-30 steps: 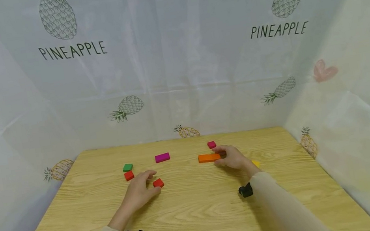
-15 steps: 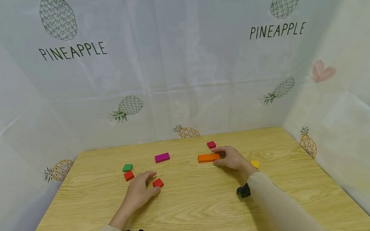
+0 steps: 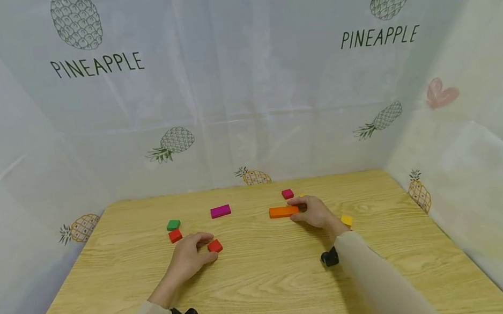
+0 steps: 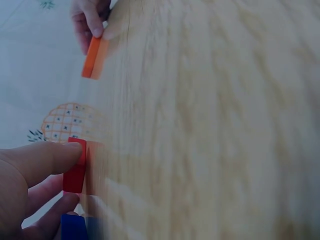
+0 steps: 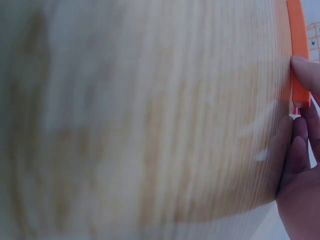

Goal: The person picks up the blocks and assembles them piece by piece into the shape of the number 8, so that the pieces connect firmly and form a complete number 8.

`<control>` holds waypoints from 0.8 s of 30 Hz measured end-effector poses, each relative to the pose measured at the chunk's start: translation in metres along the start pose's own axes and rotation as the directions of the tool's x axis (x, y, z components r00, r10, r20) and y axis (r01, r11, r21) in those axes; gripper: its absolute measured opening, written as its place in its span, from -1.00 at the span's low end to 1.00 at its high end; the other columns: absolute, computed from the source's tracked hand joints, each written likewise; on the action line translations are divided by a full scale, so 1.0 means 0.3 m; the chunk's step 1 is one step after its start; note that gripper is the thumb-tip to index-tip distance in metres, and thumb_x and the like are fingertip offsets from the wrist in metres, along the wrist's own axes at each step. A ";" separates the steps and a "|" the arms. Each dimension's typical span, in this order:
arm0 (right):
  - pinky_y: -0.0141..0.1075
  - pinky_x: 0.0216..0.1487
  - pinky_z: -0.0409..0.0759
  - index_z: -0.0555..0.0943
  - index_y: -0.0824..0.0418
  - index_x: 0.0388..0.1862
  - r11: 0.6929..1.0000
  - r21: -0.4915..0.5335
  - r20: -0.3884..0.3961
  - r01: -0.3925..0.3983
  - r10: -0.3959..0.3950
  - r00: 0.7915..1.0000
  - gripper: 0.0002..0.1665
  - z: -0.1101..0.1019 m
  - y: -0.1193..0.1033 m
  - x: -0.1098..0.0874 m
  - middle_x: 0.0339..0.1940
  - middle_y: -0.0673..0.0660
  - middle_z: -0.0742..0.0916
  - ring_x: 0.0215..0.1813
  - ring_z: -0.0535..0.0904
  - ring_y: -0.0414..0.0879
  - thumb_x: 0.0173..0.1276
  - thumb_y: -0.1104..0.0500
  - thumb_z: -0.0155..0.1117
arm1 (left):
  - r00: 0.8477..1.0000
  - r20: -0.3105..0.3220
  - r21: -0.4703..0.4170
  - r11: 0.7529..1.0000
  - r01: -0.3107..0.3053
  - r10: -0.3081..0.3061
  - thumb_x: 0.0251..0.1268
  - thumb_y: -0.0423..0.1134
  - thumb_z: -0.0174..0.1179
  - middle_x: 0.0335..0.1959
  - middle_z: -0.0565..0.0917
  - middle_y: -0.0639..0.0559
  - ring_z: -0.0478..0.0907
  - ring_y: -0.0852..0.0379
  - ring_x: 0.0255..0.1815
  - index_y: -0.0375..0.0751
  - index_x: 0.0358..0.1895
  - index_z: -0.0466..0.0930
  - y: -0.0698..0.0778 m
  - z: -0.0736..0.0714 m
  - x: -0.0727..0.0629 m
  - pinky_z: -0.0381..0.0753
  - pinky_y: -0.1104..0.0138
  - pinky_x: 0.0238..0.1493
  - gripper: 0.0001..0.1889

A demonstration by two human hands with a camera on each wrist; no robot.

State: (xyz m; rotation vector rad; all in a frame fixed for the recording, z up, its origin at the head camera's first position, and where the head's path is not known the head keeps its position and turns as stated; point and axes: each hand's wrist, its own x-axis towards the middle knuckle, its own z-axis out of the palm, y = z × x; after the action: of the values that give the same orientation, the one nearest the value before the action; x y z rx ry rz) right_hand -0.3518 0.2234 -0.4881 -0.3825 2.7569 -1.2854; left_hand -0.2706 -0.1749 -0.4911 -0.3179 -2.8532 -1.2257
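Orange wood-like bar [image 3: 282, 212] is end-pinched by the right hand [image 3: 315, 215], likely for control; left of it, the left hand [image 3: 188, 255] pinches a squarish red wood-like block [image 3: 215, 246].

Head view: the right end of the orange block [image 3: 282, 212] is hidden by the fingers of the right hand [image 3: 313, 214]; a yellow block [image 3: 347, 220] is partly covered by the wrist [image 3: 336, 226], and a yellow piece [image 3: 303, 196] behind the right hand shows only as a sliver. Left wrist view: blue block [image 4: 73, 228] cut off below; desk [image 4: 200, 125] grain blurred. Right wrist view: right hand cropped by the right edge, orange block by the top.
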 end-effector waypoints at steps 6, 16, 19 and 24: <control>0.10 0.44 0.48 0.62 0.25 0.42 1.000 -0.002 -0.003 -0.010 0.010 1.000 -0.45 0.005 0.004 0.006 0.41 0.28 0.63 0.39 0.52 0.23 0.49 0.25 0.44 | 1.000 0.000 0.007 1.000 -0.014 0.014 0.25 -0.25 0.55 0.15 0.72 -0.09 0.62 -0.15 0.20 -0.16 0.17 0.76 -0.005 0.002 0.005 0.61 -0.08 0.25 -0.59; 0.10 0.41 0.50 0.64 0.26 0.39 1.000 -0.015 -0.008 0.002 -0.003 1.000 -0.48 0.009 0.007 0.004 0.38 0.29 0.64 0.35 0.55 0.22 0.48 0.26 0.44 | 0.999 0.003 -0.042 0.998 0.037 -0.037 0.26 -0.26 0.54 0.16 0.74 -0.06 0.62 -0.17 0.25 -0.12 0.14 0.77 -0.014 0.005 0.007 0.58 -0.09 0.30 -0.62; 0.10 0.40 0.52 0.66 0.27 0.36 1.000 -0.014 -0.013 0.007 -0.007 1.000 -0.51 0.008 0.006 0.003 0.35 0.29 0.66 0.32 0.57 0.22 0.48 0.27 0.44 | 0.999 0.004 -0.038 0.998 0.043 -0.043 0.27 -0.26 0.54 0.16 0.74 -0.06 0.62 -0.17 0.25 -0.12 0.15 0.77 -0.013 0.007 0.007 0.58 -0.08 0.29 -0.63; 0.07 0.36 0.55 0.69 0.25 0.33 1.000 -0.007 -0.016 -0.005 0.005 1.000 -0.54 0.003 0.009 0.004 0.32 0.27 0.67 0.26 0.59 0.18 0.48 0.26 0.44 | 0.999 0.004 -0.017 0.999 0.049 -0.049 0.27 -0.26 0.54 0.12 0.75 -0.04 0.63 -0.16 0.23 -0.11 0.13 0.78 -0.005 0.006 0.009 0.59 -0.08 0.27 -0.64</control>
State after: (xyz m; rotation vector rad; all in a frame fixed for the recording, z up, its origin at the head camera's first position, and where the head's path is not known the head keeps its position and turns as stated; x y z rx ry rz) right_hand -0.3534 0.2242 -0.4907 -0.3669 2.7747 -1.2840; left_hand -0.2734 -0.1743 -0.4932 -0.2521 -2.8722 -1.2597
